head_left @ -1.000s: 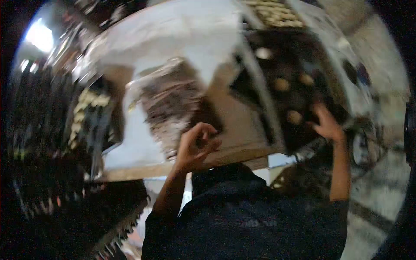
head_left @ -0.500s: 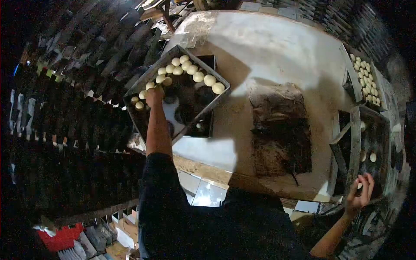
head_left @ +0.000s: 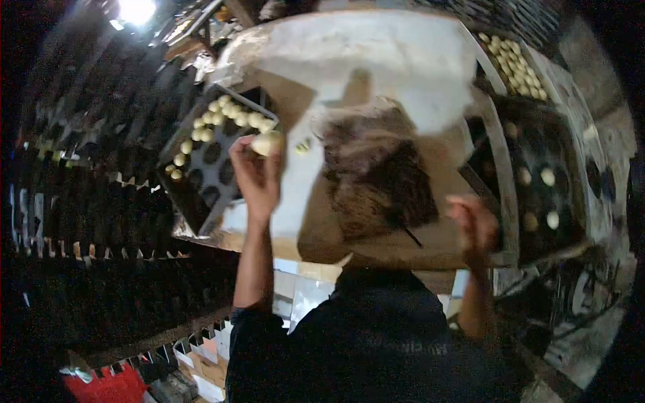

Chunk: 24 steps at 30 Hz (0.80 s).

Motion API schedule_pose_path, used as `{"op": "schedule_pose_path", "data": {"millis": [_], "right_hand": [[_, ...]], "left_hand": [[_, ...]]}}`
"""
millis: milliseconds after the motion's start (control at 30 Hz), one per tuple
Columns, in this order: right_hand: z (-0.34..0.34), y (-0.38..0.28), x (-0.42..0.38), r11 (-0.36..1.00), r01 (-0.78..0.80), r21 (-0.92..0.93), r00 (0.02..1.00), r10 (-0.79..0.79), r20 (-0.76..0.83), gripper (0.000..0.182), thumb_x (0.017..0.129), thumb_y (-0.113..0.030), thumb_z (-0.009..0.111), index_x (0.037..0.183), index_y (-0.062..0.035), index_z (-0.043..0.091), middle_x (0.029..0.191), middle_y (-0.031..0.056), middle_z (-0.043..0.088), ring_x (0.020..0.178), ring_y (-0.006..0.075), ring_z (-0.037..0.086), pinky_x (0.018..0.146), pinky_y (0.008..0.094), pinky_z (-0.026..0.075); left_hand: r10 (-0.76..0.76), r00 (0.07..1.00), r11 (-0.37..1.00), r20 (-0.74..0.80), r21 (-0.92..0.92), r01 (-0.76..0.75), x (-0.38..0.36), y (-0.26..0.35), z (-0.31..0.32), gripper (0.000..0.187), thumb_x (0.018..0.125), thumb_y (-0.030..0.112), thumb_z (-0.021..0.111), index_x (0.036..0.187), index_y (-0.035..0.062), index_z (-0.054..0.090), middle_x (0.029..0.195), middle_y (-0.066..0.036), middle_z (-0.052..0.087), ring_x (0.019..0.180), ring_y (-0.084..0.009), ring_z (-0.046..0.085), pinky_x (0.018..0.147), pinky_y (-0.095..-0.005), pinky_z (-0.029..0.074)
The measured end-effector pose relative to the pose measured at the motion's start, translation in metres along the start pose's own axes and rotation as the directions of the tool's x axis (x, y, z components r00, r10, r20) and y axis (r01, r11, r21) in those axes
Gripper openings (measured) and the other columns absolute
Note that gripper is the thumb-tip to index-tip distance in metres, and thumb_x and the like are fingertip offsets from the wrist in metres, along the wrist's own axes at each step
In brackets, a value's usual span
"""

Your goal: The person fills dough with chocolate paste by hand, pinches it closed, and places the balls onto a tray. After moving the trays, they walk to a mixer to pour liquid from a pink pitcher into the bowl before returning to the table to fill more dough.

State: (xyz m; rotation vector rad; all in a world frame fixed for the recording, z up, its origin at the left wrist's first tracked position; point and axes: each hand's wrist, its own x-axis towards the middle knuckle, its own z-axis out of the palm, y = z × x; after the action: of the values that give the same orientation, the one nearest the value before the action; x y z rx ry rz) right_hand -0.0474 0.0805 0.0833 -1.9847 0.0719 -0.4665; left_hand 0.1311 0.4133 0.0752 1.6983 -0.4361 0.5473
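My left hand [head_left: 255, 178] is raised over the right side of the left tray [head_left: 225, 158], its fingers closed on a pale dough ball [head_left: 267, 143]. Several dough balls [head_left: 240, 117] line the far and left sides of that tray. My right hand [head_left: 474, 225], smeared by motion, hovers between the dark cloth [head_left: 376, 174] and the right tray [head_left: 508, 181]. Whether it holds anything cannot be made out. Inside the right tray several dough balls [head_left: 547, 177] lie spaced apart.
Another tray [head_left: 485, 57] full of dough balls stands at the far right. The pale table [head_left: 403, 47] runs beneath the cloth and trays. A bright lamp [head_left: 136, 10] shines at the upper left, and a red item [head_left: 107, 386] lies at the lower left.
My left hand has moved from the left tray's far-left row toward its right side, and now holds a dough ball. My right hand has left the right tray and moved left. The view has turned right.
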Motion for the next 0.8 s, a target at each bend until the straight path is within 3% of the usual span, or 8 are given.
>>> {"op": "schedule_pose_path", "data": {"millis": [133,200,233,333,433,600,733,800], "right_hand": [[0.011,-0.002,0.007,0.967,-0.012,0.255,0.955,-0.065,0.291,0.033,0.089,-0.013,0.060,0.119,0.0014,0.058,0.101,0.0148,0.065,0.082,0.0167,0.064,0.074,0.0333,0.053],[0.001,-0.006,0.001,0.891,-0.116,0.438,0.973,0.013,0.231,0.037,0.081,-0.008,0.068,0.117,-0.0006,0.061,0.103,0.0138,0.066,0.089,0.0173,0.065,0.077,0.0299,0.053],[-0.005,-0.008,-0.002,0.840,-0.158,0.519,0.976,0.054,0.210,0.040,0.077,-0.005,0.073,0.116,-0.0016,0.062,0.104,0.0133,0.066,0.092,0.0176,0.066,0.079,0.0282,0.053],[-0.021,-0.014,-0.010,0.843,0.445,0.302,0.870,-0.487,0.077,0.046,0.072,-0.005,0.076,0.116,-0.0018,0.063,0.113,0.0162,0.063,0.101,0.0240,0.064,0.086,0.0329,0.052],[-0.013,-0.042,-0.040,0.849,0.424,0.314,0.896,-0.445,-0.008,0.040,0.077,-0.009,0.071,0.115,-0.0007,0.063,0.122,0.0194,0.058,0.109,0.0282,0.060,0.090,0.0354,0.048],[0.030,-0.058,-0.072,0.847,0.306,0.435,0.948,-0.312,-0.060,0.023,0.086,-0.010,0.061,0.106,0.0015,0.063,0.095,0.0134,0.068,0.086,0.0199,0.067,0.079,0.0286,0.050],[0.091,-0.088,-0.109,0.876,0.402,0.265,0.915,-0.371,-0.161,0.015,0.088,-0.011,0.058,0.095,0.0014,0.062,0.080,0.0147,0.063,0.068,0.0218,0.064,0.062,0.0311,0.049],[0.135,-0.082,-0.123,0.915,0.338,0.223,0.940,-0.318,-0.120,0.012,0.089,-0.011,0.056,0.086,0.0007,0.059,0.068,0.0160,0.053,0.059,0.0297,0.056,0.060,0.0322,0.047]], "left_hand": [[-0.028,0.898,0.999,0.439,-0.010,0.036,-0.091,0.092,0.113,0.089,0.079,0.002,0.069,0.147,0.0014,0.012,0.128,-0.018,0.048,0.118,-0.0292,0.050,0.094,-0.0357,0.044],[-0.054,0.805,0.998,0.591,0.062,0.022,-0.097,0.138,0.135,0.091,0.075,0.009,0.075,0.146,-0.0011,0.018,0.127,-0.016,0.047,0.117,-0.0287,0.050,0.094,-0.0357,0.044],[-0.069,0.826,0.995,0.560,-0.024,0.100,-0.105,0.143,0.137,0.091,0.074,0.012,0.077,0.145,-0.0015,0.021,0.124,-0.016,0.048,0.116,-0.0272,0.050,0.094,-0.0353,0.044],[-0.170,0.869,0.915,0.465,-0.254,0.315,-0.127,0.159,0.138,0.076,0.076,0.017,0.077,0.138,-0.0027,0.037,0.112,-0.011,0.052,0.109,-0.0210,0.052,0.091,-0.0321,0.044],[-0.367,0.890,0.846,0.270,-0.301,0.440,-0.148,0.181,0.135,0.038,0.087,0.011,0.065,0.121,-0.0033,0.058,0.102,-0.007,0.056,0.098,-0.0162,0.053,0.086,-0.0279,0.044],[-0.029,0.991,0.999,0.130,-0.024,0.032,-0.193,0.182,0.107,0.037,0.090,0.012,0.058,0.125,-0.0029,0.055,0.116,-0.017,0.050,0.113,-0.0257,0.045,0.094,-0.0324,0.039],[-0.150,0.981,0.904,0.125,-0.386,0.187,-0.207,0.188,0.060,0.047,0.096,0.023,0.052,0.132,-0.0062,0.045,0.123,-0.019,0.050,0.119,-0.0245,0.044,0.094,-0.0330,0.040],[-0.339,0.918,0.911,0.208,-0.173,0.375,-0.226,0.179,0.018,0.041,0.099,0.025,0.045,0.126,-0.0061,0.051,0.115,-0.013,0.058,0.104,-0.0158,0.051,0.090,-0.0297,0.040]]}}
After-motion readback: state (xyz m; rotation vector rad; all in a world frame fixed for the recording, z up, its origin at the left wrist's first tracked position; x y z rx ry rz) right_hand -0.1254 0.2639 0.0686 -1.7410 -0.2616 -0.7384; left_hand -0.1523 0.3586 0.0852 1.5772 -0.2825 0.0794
